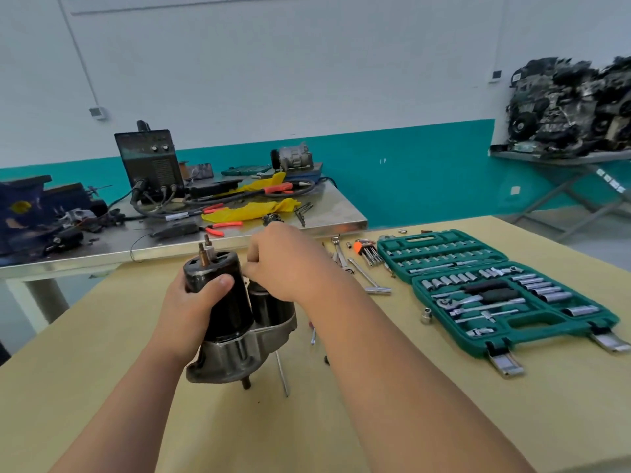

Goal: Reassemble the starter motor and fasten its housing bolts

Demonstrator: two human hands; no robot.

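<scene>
The starter motor stands, long axis vertical, toward the table's far left corner. Left hand grips its side; right hand curls over its top, grasp hidden.

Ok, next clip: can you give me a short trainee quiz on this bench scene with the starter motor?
1. True or false: the starter motor lies on its side.
2. What does the left hand grip? A) the motor's black cylinder; B) a hammer; C) a paintbrush.
3. Fill in: the green socket set case to the person's right is ___ (open or closed).

Key
1. False: it is upright.
2. A.
3. Open, with its sockets showing.
</scene>
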